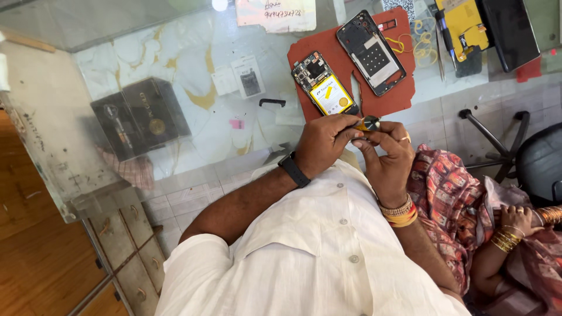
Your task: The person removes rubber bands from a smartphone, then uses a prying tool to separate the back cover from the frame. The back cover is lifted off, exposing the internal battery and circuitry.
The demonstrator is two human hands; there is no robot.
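My left hand [325,143], with a black watch on its wrist, and my right hand [386,155], with a ring and wrist bands, meet over the near edge of a glass counter. Together they pinch a small yellow and black screwdriver [367,123]. Just beyond it lies an opened phone with a yellow battery [325,88] on a red mat [351,105]. The phone's detached back frame [373,52] rests farther along the same mat.
A black box [140,117] sits under the glass at left. A paper note [275,13], a yellow pack [465,23], a dark flat device [512,32] and a tool [440,58] lie at the far side. Another person's hand with gold bangles [512,225] is at right, near a black chair [535,161].
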